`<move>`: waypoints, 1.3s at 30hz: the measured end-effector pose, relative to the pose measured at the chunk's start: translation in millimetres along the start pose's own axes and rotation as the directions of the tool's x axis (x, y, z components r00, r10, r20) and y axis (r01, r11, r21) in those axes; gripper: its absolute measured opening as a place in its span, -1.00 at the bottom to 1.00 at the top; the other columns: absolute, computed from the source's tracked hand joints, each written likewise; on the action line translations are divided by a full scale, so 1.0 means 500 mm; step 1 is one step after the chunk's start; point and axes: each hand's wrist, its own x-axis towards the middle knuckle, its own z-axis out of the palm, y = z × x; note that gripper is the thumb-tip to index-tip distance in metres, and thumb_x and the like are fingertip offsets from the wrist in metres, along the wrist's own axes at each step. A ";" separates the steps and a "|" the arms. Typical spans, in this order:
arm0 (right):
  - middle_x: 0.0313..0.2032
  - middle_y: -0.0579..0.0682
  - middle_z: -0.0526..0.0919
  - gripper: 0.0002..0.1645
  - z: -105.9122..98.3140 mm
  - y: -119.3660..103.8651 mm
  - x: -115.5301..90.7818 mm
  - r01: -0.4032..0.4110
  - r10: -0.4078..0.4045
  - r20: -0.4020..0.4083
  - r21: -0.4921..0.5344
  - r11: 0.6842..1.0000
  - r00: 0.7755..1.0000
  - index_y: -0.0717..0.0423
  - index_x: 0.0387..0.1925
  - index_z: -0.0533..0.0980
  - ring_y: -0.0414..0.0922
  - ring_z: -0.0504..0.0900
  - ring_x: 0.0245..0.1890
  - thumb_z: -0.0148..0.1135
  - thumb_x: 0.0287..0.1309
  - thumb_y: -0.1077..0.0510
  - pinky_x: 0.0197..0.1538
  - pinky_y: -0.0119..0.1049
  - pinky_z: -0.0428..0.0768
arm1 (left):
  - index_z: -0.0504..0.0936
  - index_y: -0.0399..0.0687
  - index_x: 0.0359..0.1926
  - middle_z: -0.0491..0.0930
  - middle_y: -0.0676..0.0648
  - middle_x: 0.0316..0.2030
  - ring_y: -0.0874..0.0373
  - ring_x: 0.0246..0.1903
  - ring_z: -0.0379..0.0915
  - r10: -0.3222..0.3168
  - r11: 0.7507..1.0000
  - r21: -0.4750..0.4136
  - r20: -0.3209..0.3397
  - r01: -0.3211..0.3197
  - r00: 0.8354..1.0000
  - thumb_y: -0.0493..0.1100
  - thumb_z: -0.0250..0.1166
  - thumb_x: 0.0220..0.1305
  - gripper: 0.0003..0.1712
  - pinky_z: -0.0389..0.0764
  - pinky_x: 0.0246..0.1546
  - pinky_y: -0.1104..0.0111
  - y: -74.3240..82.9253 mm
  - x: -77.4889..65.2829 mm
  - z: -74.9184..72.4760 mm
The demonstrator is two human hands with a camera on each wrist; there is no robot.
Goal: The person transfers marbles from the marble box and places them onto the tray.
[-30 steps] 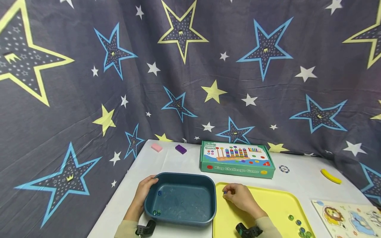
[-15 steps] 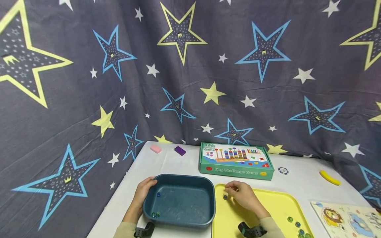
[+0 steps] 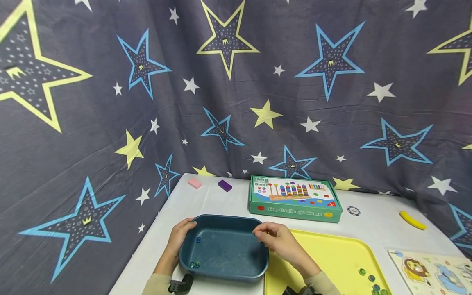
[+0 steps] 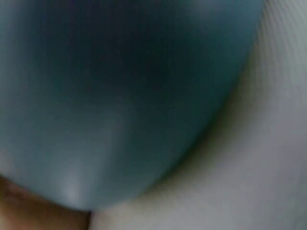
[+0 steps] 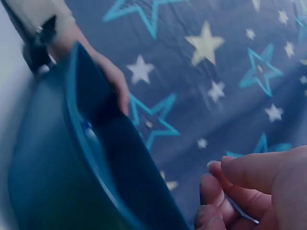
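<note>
My left hand (image 3: 178,237) grips the left rim of a dark blue-green basin (image 3: 225,276), thumb over the edge. Inside the basin lie a blue marble (image 3: 198,239) and two greenish marbles (image 3: 194,264). My right hand (image 3: 282,241) is over the basin's right rim, thumb and fingertips drawn together in a pinch; the small blue marble at its fingertips is hidden now. In the right wrist view the bent fingers (image 5: 254,172) are beside the basin wall. The left wrist view holds mostly the blurred basin side (image 4: 110,110).
Right of the basin is a yellow tray (image 3: 328,250) with several marbles (image 3: 371,278). Behind stands a green game box (image 3: 295,198). Pink (image 3: 195,183) and purple (image 3: 225,185) blocks, a poker chip (image 3: 353,210), a yellow curved piece (image 3: 412,220) and an animal board (image 3: 431,268) lie around.
My right hand has moved left from the yellow tray to the basin's right rim. The blue marble seen at its fingertips is out of sight. The left hand keeps its grip on the basin.
</note>
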 end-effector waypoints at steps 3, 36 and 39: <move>-0.47 0.06 0.49 -0.70 0.022 -0.016 0.009 0.027 -0.024 0.074 -0.036 0.999 0.997 0.07 -0.23 0.55 -0.22 0.35 -0.62 0.14 0.14 -0.04 -0.58 -0.33 0.42 | 0.59 -0.23 -0.14 0.58 -0.13 -0.23 0.07 -0.26 0.46 -0.008 1.000 -0.010 -0.012 0.008 1.000 -0.08 0.17 0.15 -0.66 0.45 -0.26 0.34 0.001 0.001 0.003; -0.61 -0.14 0.54 -0.38 0.216 -0.007 0.133 0.060 0.092 0.385 -0.366 0.929 0.918 0.28 0.06 0.36 -0.22 0.48 -0.75 0.31 -0.06 0.16 -0.63 -0.39 0.44 | 0.54 -0.29 -0.09 0.56 -0.16 -0.20 0.01 -0.18 0.45 -0.072 0.996 -0.048 0.051 0.074 0.996 -0.17 0.12 0.20 -0.68 0.45 -0.20 0.27 0.044 -0.026 0.007; -0.64 -0.16 0.53 -0.42 0.219 -0.006 0.134 0.093 0.068 0.400 -0.369 0.925 0.914 0.27 0.03 0.39 -0.28 0.45 -0.76 0.33 -0.09 0.20 -0.64 -0.42 0.42 | 0.54 -0.29 -0.09 0.56 -0.17 -0.19 0.00 -0.17 0.44 -0.080 0.996 -0.043 0.045 0.082 0.996 -0.17 0.12 0.19 -0.68 0.45 -0.19 0.27 0.054 -0.034 0.009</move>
